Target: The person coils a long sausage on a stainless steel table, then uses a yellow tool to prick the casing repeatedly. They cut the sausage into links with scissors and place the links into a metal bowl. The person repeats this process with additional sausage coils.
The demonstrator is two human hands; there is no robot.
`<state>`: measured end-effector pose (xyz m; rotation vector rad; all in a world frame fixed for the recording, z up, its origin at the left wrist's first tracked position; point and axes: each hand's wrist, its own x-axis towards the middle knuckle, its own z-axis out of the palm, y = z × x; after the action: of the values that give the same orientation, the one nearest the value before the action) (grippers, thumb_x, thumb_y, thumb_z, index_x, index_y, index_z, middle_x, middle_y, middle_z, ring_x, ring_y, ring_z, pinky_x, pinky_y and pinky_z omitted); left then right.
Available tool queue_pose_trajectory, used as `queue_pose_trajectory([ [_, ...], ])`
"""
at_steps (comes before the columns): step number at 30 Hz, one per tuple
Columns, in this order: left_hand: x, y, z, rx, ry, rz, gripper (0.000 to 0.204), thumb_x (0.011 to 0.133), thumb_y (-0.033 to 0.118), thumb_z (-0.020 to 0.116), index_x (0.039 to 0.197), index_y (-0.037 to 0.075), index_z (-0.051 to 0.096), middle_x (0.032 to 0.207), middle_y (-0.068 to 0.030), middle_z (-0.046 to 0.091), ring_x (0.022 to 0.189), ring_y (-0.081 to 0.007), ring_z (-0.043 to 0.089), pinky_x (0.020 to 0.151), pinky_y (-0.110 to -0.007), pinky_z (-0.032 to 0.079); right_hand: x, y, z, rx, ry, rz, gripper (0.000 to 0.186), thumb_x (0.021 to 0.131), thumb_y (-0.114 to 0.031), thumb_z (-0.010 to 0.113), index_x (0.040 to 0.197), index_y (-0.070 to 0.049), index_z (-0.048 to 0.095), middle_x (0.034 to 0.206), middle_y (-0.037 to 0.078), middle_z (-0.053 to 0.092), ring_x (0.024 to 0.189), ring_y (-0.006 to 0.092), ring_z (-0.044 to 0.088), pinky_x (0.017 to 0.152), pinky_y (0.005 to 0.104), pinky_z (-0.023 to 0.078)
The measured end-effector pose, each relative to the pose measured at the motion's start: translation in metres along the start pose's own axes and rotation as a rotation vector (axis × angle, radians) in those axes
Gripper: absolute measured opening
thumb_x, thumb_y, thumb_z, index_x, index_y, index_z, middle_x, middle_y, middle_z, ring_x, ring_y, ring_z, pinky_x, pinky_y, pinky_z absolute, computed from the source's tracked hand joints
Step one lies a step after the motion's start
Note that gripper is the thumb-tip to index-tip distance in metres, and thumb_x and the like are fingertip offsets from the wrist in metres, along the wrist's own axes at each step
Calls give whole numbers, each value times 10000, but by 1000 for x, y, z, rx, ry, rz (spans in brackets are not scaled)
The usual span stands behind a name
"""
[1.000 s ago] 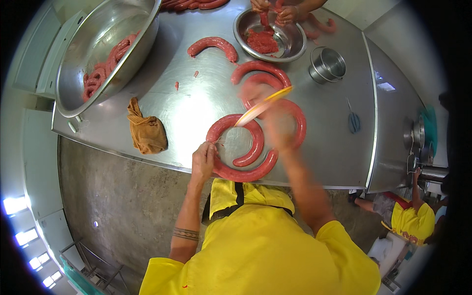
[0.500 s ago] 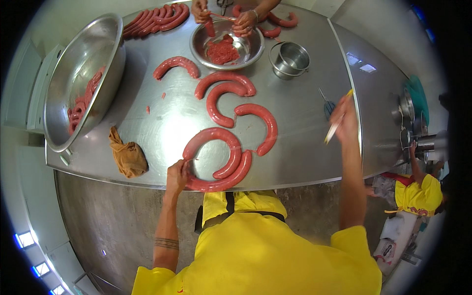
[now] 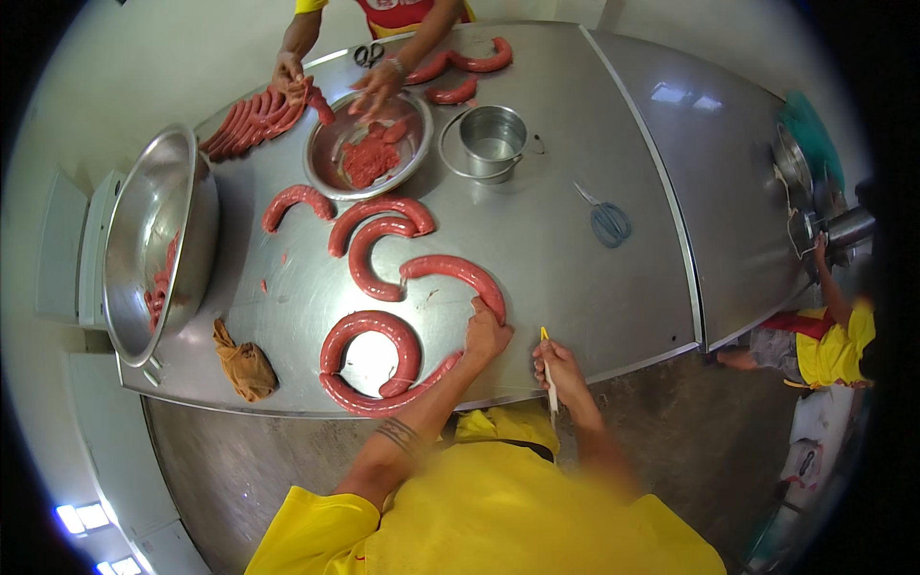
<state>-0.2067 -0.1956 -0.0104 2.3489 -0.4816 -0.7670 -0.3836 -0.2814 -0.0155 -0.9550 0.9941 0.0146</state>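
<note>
**Sausage end pinned, stick held ready**

While the left hand [image 3: 486, 335] is pressing down on the near end of a curved sausage [image 3: 458, 275], the right hand [image 3: 563, 372] is gripping a thin pale stick [image 3: 548, 369] upright at the table's [image 3: 575, 268] near edge, at about five o'clock from that sausage. The left fingers are closing over the sausage tip, seemingly to keep the curve from sliding on the slick steel. The stick is pointing away from the meat, probably parked between uses.

At seven o'clock from the left hand a coil [image 3: 376, 359] is lying flat near the edge. More sausages are curling at eleven o'clock. Farther off, another person's hands are working over a bowl [image 3: 326, 163] of red meat, with a pot [image 3: 494, 142] at its three o'clock. A brown rag [image 3: 245, 361] is sitting at nine o'clock from the coil, beside a big basin [image 3: 182, 230].
</note>
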Motion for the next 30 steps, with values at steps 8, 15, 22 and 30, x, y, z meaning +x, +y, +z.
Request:
queue_pose_trajectory([
  [8,83,14,-172,-1254,-559,-317,261,934,202,661,1135,35,667,870,-63,684,661,-86,590,537,-207,472,16,-11,-33,85,13,-20,362,1080,-386,490,962,-52,559,689,15,509,516,112,508,435,263,350],
  [15,96,-95,-224,-151,555,30,529,903,269,693,1298,-50,547,1134,-207,652,937,-329,644,829,-433,531,40,-49,-43,-101,-5,-2,302,1080,-342,496,989,-62,564,687,7,517,524,108,523,425,249,359],
  [22,-74,-117,-72,256,118,630,537,862,263,697,1330,41,554,1361,-190,561,1199,-386,549,1030,-487,412,87,-88,-41,-124,4,-208,250,1065,-294,526,993,-60,572,744,15,551,600,110,556,487,258,436],
  [30,-78,-135,-112,141,217,297,410,834,400,766,967,24,671,915,-157,605,864,-341,603,813,-477,483,109,-207,-52,101,60,-572,219,1054,-302,553,1118,-92,550,810,40,574,705,177,594,617,322,502],
])
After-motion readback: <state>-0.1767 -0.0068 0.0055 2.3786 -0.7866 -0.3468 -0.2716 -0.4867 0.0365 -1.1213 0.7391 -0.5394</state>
